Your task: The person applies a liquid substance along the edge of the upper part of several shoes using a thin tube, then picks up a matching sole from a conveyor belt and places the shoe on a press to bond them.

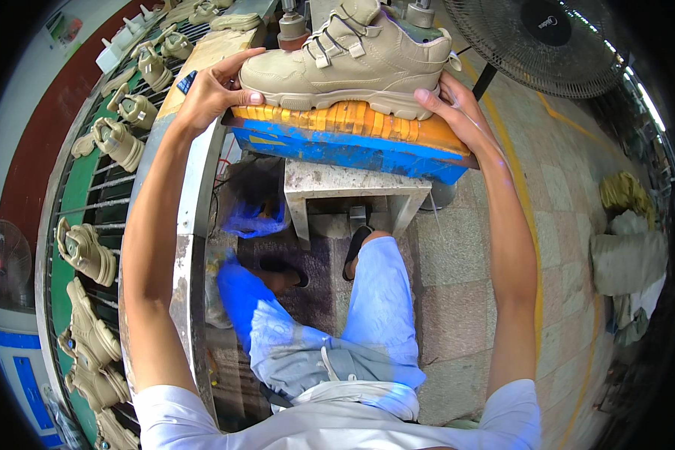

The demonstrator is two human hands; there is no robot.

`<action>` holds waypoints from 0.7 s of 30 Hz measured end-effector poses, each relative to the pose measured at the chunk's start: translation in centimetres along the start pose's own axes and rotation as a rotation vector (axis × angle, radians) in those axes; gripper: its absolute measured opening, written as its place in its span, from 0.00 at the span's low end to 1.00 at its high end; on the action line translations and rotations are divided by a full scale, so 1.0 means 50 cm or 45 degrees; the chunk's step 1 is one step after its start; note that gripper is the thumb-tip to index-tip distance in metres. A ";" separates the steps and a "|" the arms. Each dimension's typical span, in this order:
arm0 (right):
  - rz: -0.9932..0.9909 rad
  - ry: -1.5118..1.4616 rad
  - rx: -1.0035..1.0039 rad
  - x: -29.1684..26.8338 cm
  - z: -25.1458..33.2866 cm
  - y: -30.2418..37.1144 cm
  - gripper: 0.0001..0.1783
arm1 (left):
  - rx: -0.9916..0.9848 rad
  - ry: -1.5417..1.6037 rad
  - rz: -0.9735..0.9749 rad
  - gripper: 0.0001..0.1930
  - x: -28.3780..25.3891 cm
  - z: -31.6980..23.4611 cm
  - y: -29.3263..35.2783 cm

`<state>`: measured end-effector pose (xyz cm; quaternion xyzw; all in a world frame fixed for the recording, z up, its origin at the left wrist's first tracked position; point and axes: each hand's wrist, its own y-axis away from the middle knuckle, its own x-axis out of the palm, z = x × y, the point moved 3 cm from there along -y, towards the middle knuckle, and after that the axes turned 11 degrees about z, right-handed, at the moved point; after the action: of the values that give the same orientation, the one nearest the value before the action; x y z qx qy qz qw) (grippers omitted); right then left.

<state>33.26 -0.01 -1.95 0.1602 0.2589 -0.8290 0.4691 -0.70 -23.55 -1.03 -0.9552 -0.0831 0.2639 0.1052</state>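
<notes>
Nearest clothing: the person wears a white shirt [352,427] and pale trousers [379,292], blue-tinted in places; below the knees, dark footwear [350,259] shows on the floor.
Left hand: the left hand [211,94] cups the toe of a shoe, fingers parted in a wide curve, index finger along the upper, thumb against the sole's edge.
Right hand: the right hand [461,109] grips the heel end, thumb flat against the side of the sole; the other fingers curl behind the heel, partly hidden.
Beige shoe: the beige shoe [352,67], laced with dark cord, is held between both hands, side-on, toe to the left, its sole right at the top of an orange pad. Whether its full weight rests there, I cannot tell.
Orange pad: the ridged orange pad [352,124] tops a scuffed blue block [352,157] above a worn metal stand [296,180].
Metal posts: two posts [291,31] [420,15] rise behind the shoe.
Left rack: more beige shoes [86,251] line a barred rack with a green strip [77,191]; white bottles [131,26] stand at its far end.
Right side: a large black fan [517,49] stands over a tiled floor [457,262] marked with yellow lines [531,225]; pale bundles [628,262] lie toward the right edge.
</notes>
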 end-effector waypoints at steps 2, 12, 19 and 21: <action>-0.006 0.115 -0.029 0.000 -0.013 0.007 0.46 | 0.024 0.099 -0.004 0.43 0.009 0.000 0.014; -0.804 -0.532 0.324 0.118 -0.269 0.320 0.27 | 0.188 -0.513 -0.721 0.30 0.245 -0.102 0.170; -0.846 -0.807 0.364 0.177 -0.194 0.371 0.20 | 0.730 -0.658 -0.772 0.24 0.447 -0.161 0.220; -0.868 -0.734 -0.030 0.131 -0.091 0.370 0.18 | 0.776 -0.882 -0.605 0.27 0.493 -0.178 0.217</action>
<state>45.96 -9.79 -14.14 -0.1773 0.1648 -0.9441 0.2239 25.96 -30.13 -8.23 -0.6926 -0.2470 0.5455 0.4020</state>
